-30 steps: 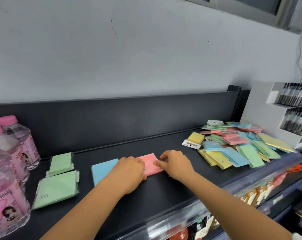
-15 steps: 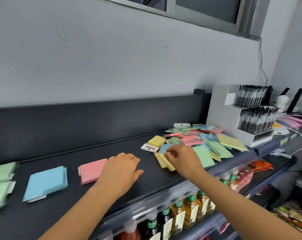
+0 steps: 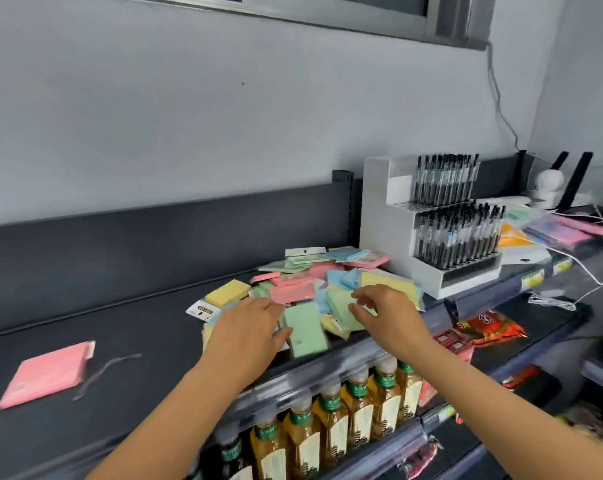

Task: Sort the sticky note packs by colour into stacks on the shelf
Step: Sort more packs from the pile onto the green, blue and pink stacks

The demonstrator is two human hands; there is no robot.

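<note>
Selection step: both hands work the mixed pile of sticky note packs (image 3: 303, 282) at the right of the shelf (image 3: 137, 341); a sorted pink pack (image 3: 47, 374) lies well apart to the left. The left hand (image 3: 248, 327) rests flat on the pile, fingers straight and close together. The right hand (image 3: 386, 313) hovers over a green pack (image 3: 341, 308), fingers loosely curved and parted, gripping nothing visibly. The next move probably calls for pinching one pack without dragging its neighbours. Half a second earlier the left hand lay on bare shelf beside the pink pack
</note>
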